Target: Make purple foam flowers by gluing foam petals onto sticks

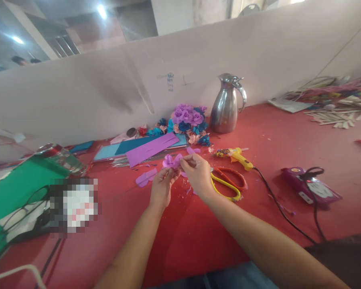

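Observation:
A small purple paper flower (168, 161) is pinched from below by my left hand (163, 186) above the red table. At its right side, a purple petal (177, 161) is between the thumb and fingers of my right hand (197, 172). Loose purple petals (146, 178) lie left of my left hand. Behind the hands is a purple paper strip (152, 150) on blue sheets. Right of my right hand rest scissors (228, 184) with red and yellow handles and a yellow glue gun (239, 157).
A bunch of paper flowers (188, 116) and a steel jug (225, 106) stand at the back. A purple power box (311, 186) with black cables lies right. On the left are a glass jar (61, 158), a green sheet (21, 180) and eyeglasses (25, 210). Sticks (343, 116) lie back right.

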`<state>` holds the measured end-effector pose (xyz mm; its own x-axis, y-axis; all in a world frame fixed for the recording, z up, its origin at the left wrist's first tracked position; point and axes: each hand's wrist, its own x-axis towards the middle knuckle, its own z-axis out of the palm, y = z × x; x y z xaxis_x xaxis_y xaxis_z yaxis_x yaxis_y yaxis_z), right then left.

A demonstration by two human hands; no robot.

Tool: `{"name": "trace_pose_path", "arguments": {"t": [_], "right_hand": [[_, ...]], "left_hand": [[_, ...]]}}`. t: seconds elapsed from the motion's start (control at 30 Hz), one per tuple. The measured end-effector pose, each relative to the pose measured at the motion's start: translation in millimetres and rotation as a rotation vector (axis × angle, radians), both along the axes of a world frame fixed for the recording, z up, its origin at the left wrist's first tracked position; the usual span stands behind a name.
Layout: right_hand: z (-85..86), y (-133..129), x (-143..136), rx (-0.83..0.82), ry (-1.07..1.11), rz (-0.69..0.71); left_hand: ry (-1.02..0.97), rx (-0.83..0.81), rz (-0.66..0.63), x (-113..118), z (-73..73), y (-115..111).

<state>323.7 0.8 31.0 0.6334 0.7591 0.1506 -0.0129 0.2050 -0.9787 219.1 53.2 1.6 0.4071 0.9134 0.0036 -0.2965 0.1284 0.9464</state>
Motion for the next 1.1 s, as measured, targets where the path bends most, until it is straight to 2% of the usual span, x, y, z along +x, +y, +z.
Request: {"name": "trace_pose_path", "arguments": {"t": [0.23, 0.63, 1.1], "right_hand": [[-1.7, 0.9, -3.4, -0.01, -0.025, -0.005], [-2.0, 0.7, -8.0, 0.04, 0.062, 0.049], [-6.5, 2.1, -7.7, 0.099, 0.17, 0.113]], "left_hand": [[-0.001, -0.004, -0.011, 0.5, 1.0, -0.1], [0.02, 0.026, -0.029, 0.9, 4.5, -3.3], [-0.001, 0.029, -0.053, -0.7, -1.1, -1.3]]}}
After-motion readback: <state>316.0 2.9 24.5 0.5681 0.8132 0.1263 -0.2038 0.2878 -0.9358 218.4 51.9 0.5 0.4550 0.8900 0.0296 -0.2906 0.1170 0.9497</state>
